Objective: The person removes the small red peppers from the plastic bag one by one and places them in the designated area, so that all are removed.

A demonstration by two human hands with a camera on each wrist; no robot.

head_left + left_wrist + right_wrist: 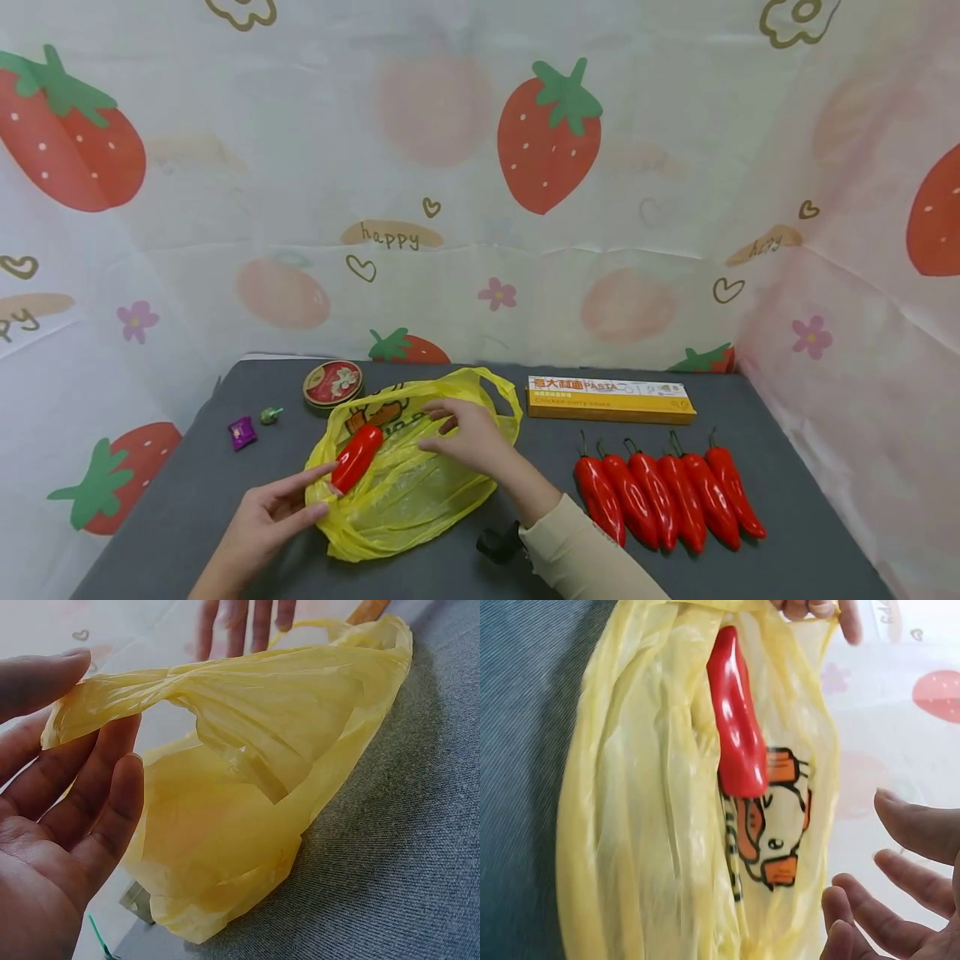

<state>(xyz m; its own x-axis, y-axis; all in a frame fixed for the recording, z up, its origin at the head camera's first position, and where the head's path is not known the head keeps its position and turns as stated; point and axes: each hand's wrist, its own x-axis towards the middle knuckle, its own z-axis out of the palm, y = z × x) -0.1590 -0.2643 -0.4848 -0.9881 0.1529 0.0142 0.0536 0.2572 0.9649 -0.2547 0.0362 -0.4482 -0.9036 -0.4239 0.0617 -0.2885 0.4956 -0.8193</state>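
A yellow plastic bag [420,492] with a printed cartoon lies on the table. My left hand [262,521] pinches its left edge between thumb and fingers, which the left wrist view shows close up. One red chili pepper [357,458] rests in the bag's mouth, next to the left fingertips; in the right wrist view the pepper [739,712] lies along the cartoon print. Over the bag's right side, near a handle loop, is my right hand [468,433], its fingers loosely bent around nothing. The same right hand [900,900] appears apart from the bag's edge.
Several red chili peppers [652,496] lie in a row on the right, with a pasta box [611,400] behind them. At the back left stand a round tin [333,383], a purple wrapped candy [242,433] and a small green item [270,415]. A black object [497,546] sits by the right sleeve.
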